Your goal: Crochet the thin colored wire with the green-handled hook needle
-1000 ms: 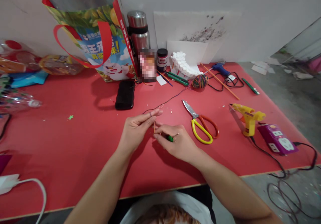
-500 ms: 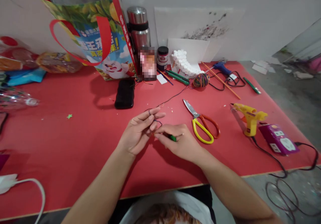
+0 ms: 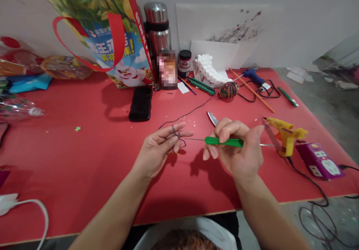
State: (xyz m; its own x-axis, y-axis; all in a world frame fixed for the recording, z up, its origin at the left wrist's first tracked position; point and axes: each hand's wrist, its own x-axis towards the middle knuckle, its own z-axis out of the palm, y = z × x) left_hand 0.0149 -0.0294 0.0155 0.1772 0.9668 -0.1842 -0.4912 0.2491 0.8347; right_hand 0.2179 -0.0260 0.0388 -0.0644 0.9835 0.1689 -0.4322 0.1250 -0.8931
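Observation:
My right hand grips a green-handled crochet hook, with thin metal shafts at both ends. One shaft points left and its tip reaches my left hand. Dark yarn winds round a finger of that hand and hangs as a small loop beside the fingertips, where thumb and fingers pinch it. A bit of orange shows below the pinch. From there the strand runs over the table to a multicoloured yarn ball. Scissors lie behind my right hand, which hides their handles.
A yellow glue gun and a purple power box with cables stand at right. A black phone-like case, a printed bag, a steel flask, a jar and a green cutter line the back.
My right hand has moved right, away from my left fingertips, and turned so the green crochet hook lies across it. It now covers the scissors' handles. My left hand keeps the yarn.

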